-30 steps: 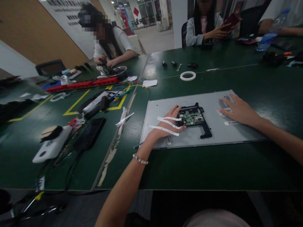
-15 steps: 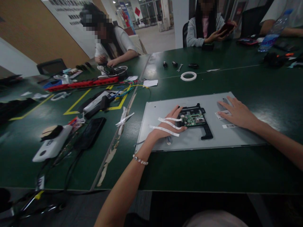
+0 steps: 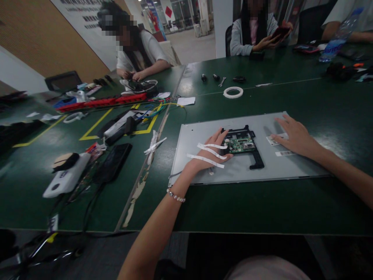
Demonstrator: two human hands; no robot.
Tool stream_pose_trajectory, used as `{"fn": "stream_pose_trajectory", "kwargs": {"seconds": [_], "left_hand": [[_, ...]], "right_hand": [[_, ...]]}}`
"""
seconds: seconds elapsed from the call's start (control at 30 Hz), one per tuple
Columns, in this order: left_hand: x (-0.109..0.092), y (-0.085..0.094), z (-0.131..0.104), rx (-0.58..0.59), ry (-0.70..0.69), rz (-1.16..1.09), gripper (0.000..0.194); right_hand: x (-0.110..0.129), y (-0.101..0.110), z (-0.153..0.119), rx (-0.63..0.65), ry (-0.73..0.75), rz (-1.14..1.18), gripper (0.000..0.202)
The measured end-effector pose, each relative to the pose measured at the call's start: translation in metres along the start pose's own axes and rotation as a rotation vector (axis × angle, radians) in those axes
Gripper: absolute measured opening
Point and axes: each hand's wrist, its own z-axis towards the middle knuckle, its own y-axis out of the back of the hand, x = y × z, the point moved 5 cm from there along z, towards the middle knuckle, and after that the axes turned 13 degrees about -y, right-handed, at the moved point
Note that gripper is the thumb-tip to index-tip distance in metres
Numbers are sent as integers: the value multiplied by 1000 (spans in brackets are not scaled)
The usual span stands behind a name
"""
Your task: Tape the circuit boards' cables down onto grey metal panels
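Your left hand [image 3: 204,154] lay at the left end of the black frame [image 3: 257,160], fingertips by its upper corner and thumb by its lower one; whether that grip was clenched on it, I cannot tell. The frame, with a green circuit board [image 3: 240,144] in it, sat near the middle of the grey panel [image 3: 279,169], which lay flat on the table [image 3: 262,212] in front of you. White strips [image 3: 205,160] ran across the back of your left hand, and you wore a beaded bracelet [image 3: 175,195] on that wrist.

Your right hand [image 3: 298,136] was spread over the right part of the panel, its grip released, holding nothing, with the thumb at one white label [image 3: 274,140] and a second label [image 3: 284,153] just below it. You had a roll of white tape [image 3: 233,96] beyond the panel, with a small wrench [image 3: 222,81] behind it. To your left lay a black device [image 3: 113,163] beside a white one [image 3: 67,179]. Across the table, a co-worker [image 3: 240,42] held a dark red object [image 3: 281,33]
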Motion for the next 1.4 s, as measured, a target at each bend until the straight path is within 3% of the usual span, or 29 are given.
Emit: {"fn": "stream_pose_trajectory", "kwargs": {"seconds": [0.1,0.2,0.37,0.53,0.77,0.9,1.1,1.23,1.4], "left_hand": [[-8,4,2,-6,-10,76,77],[-17,6,5,-14,-35,130,71],[-27,0,9,-34,-96,151,64],[-37,-8,12,-9,-191,169,63],[-33,-10,10,-4,-138,184,63],[-19,-6,11,-84,-81,137,58],[-30,1,16,-237,-175,63,44],[-48,-5,20,-186,-276,33,40],[-60,-12,23,-49,-292,32,36]], "right_hand": [[20,26,-9,-47,18,190,62],[56,44,-25,95,-15,497,50],[130,40,-55,443,-44,858,39],[165,28,-66,524,13,863,30],[152,29,-66,574,-3,974,30],[116,48,-53,495,-90,1006,32],[62,40,-39,642,-88,777,40],[61,23,-39,608,-24,566,45],[69,17,-38,473,5,401,42]]}}
